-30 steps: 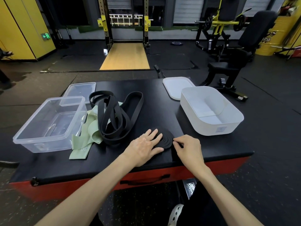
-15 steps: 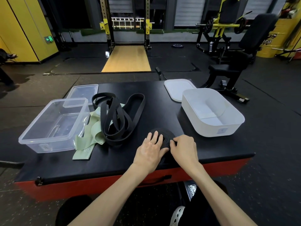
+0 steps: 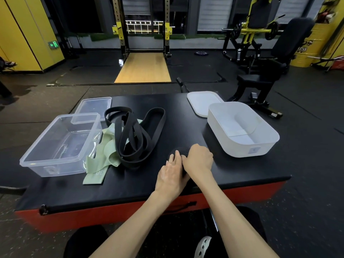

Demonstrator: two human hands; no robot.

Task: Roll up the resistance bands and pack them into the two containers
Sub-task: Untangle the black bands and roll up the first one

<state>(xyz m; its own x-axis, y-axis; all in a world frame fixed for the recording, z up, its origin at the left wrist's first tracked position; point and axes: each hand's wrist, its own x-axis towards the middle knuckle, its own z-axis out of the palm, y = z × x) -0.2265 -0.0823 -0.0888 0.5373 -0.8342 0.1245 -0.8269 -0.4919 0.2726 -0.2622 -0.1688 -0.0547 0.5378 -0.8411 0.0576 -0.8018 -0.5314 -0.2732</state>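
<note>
We look down on a black padded table. At nine o'clock on it sits a clear tub; at three o'clock, a white tub. Between them, towards ten o'clock, loose black bands lie tangled over a pale green band. At six o'clock, near the front edge, the left hand rests with nearly straight fingers on a rolled black band, while the right hand curls its fingers over that roll, gripping it.

gym: squat rack over wooden lifting platform, plate-loaded machine, black rubber flooring, padded plyo box.
</note>
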